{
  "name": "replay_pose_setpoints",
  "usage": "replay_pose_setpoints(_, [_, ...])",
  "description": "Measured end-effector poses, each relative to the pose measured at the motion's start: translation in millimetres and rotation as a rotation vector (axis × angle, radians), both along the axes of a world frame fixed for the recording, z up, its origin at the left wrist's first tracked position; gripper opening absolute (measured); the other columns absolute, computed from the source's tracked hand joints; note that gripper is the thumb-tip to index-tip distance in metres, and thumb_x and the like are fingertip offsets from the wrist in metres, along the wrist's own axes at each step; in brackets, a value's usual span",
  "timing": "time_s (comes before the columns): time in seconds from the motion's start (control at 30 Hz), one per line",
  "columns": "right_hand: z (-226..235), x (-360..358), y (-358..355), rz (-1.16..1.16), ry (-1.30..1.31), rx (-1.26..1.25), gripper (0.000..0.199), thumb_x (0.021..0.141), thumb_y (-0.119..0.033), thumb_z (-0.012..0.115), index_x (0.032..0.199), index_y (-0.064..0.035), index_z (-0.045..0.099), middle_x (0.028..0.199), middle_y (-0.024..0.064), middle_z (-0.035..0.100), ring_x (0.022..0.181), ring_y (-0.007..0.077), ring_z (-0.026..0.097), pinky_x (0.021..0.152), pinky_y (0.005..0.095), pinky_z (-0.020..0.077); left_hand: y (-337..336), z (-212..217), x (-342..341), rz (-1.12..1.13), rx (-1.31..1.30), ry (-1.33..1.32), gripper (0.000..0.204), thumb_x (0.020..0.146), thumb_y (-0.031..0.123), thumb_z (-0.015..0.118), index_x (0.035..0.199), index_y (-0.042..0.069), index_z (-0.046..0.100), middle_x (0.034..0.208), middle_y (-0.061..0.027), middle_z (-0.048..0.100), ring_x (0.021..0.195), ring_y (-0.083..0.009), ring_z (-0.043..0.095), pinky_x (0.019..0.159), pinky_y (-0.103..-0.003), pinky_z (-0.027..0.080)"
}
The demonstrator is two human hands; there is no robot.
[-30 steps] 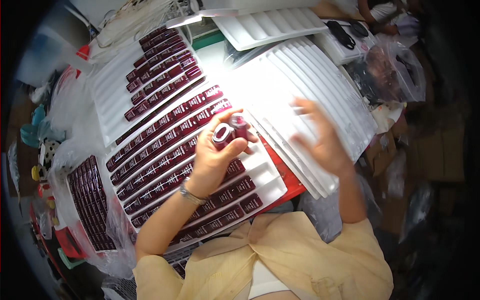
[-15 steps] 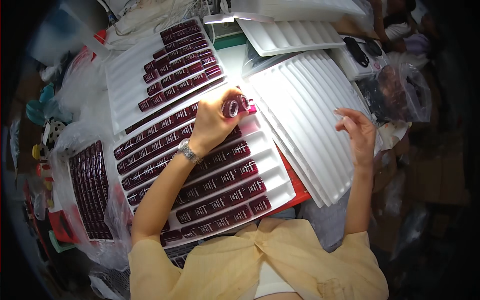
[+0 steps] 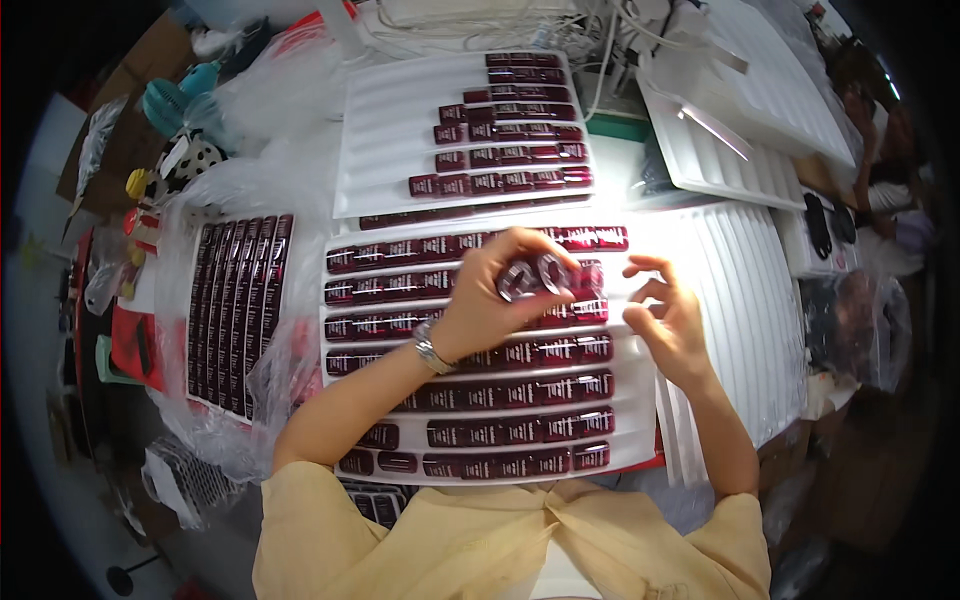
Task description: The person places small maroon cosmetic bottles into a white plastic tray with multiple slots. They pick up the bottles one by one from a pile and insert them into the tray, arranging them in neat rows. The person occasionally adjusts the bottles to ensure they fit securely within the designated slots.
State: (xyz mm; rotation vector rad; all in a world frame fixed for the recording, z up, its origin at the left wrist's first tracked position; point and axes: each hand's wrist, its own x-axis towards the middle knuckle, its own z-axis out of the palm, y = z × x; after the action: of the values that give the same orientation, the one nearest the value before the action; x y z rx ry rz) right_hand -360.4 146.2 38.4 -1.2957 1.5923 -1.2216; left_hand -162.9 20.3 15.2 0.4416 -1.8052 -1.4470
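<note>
My left hand [image 3: 480, 308], with a metal watch at its wrist, is closed around a few small dark red cylinders [image 3: 552, 274]. At least two of their clear, round ends face up, and the fingers hide the rest. Beneath this hand lies a white ridged tray [image 3: 632, 405] holding rows of similar dark red cylinders [image 3: 520, 428] with pale print. My right hand [image 3: 672, 328] hovers over the tray's right edge, its fingers bent but apart and nothing visible in them. It is close to the held cylinders but not touching them.
Beyond lies another white tray [image 3: 395, 130], partly filled with dark red cylinders. A plastic-wrapped tray [image 3: 240, 310] sits at left. Stacked white ridged trays [image 3: 755, 330] are at right, with more trays and a lamp [image 3: 715, 135] above. Cables [image 3: 480, 38] run along the back.
My view has turned to the right, so the trays appear straighter. My right hand has come much closer to my left hand, which still grips the cylinders.
</note>
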Motion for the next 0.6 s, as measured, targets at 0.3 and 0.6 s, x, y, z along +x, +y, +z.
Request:
replay_pose_setpoints(0.3, [-34.9, -73.8, 55.0, -0.296, -0.058, 0.169, 0.018, 0.097, -0.016, 0.053, 0.095, -0.0002, 0.062, 0.074, 0.0048, 0.061, 0.063, 0.007, 0.054, 0.059, 0.0211, 0.0447, -187.2, -37.1, 144.9, 0.317, -0.202, -0.601, 0.032, 0.073, 0.0, 0.075, 0.1, 0.002, 0.058, 0.092, -0.004, 0.067, 0.085, -0.0096, 0.061, 0.081, -0.025, 0.049])
replay_pose_setpoints(0.6, [-41.5, -62.3, 50.9, -0.23, -0.049, 0.214, 0.014, 0.095, -0.011, 0.054, 0.095, 0.0, 0.063, 0.076, 0.0044, 0.062, 0.065, 0.0081, 0.055, 0.061, 0.0219, 0.0451, -187.2, -46.0, 141.1, 0.349, -0.665, -0.88, 0.038, 0.077, 0.007, 0.072, 0.112, 0.001, 0.057, 0.118, -0.0117, 0.045, 0.099, -0.0278, 0.055, 0.09, -0.033, 0.045])
